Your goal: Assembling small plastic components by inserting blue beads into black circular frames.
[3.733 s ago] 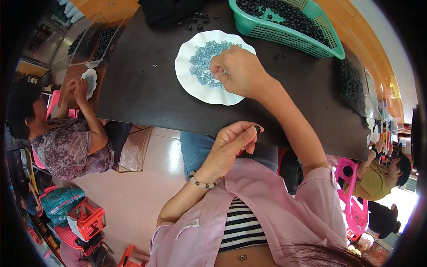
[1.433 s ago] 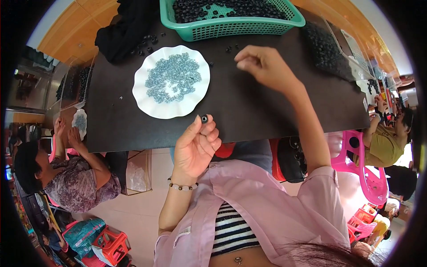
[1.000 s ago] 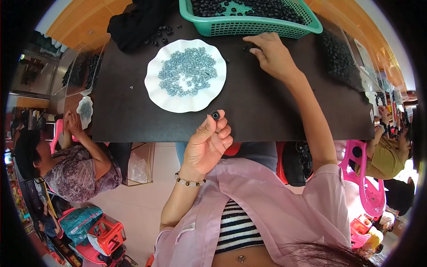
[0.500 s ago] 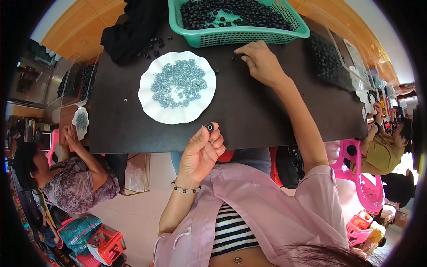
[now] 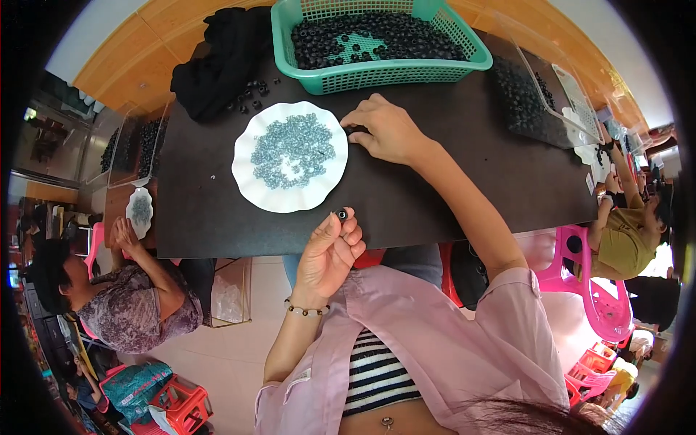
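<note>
My left hand (image 5: 325, 250) is raised just off the table's near edge. Its thumb and fingertips pinch a small black round part (image 5: 342, 214) whose face shows a pale ring with a dark centre. My right hand (image 5: 388, 130) reaches to the tabletop beside the plate's right rim, palm down. Its thumb and index finger close around small black parts (image 5: 356, 130), mostly hidden by the fingers. Between the hands and to the left lies a white wavy-rimmed plate (image 5: 254, 194) holding many small clear, bluish pieces.
A green mesh basket (image 5: 391, 74) of black parts stands at the back. Loose black parts (image 5: 254, 93) and a black cloth (image 5: 210, 76) lie back left. Clear bins (image 5: 536, 116) flank the dark table (image 5: 203, 225). Another person (image 5: 138, 297) sits at left, another (image 5: 623, 232) at right.
My right hand has moved left and nearer, from the tabletop in front of the basket to the plate's right rim. My left hand keeps holding its black part, almost still.
</note>
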A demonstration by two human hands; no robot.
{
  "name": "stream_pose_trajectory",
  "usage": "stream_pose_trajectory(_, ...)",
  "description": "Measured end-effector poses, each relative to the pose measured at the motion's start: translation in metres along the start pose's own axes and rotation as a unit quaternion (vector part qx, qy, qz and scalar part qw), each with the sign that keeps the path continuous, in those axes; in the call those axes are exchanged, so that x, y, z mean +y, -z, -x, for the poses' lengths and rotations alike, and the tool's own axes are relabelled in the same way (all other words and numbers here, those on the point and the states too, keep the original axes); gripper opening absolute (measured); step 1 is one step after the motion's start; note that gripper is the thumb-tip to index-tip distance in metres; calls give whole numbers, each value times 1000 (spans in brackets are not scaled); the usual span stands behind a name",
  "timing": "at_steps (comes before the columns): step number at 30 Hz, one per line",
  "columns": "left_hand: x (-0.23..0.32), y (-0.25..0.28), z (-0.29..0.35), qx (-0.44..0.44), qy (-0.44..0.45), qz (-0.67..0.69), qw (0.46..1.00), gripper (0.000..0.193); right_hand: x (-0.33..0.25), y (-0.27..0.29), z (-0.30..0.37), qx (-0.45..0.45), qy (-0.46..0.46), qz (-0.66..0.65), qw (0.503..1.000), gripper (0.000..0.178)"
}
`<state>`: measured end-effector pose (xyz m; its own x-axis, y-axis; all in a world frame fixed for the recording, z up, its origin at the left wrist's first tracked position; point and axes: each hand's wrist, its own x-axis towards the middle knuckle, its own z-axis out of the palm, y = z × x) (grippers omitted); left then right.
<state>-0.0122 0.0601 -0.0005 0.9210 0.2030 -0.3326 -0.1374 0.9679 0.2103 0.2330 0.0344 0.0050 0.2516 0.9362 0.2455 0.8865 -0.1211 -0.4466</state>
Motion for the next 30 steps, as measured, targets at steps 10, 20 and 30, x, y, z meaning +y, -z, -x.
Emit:
stream_pose_trajectory(10,-2,-7,1,-5,20,5,1000,22,-26,17,29,80,-47,-40,995,9)
stream_pose_trajectory(20,1,1,-6,-78,33,32,996,27,-69,7,86,177,-83,-257,946,9)
stream_pose_trajectory(30,-5,-8,-15,-43,31,18,998,24,-66,34,108,156,-163,-410,884,9)
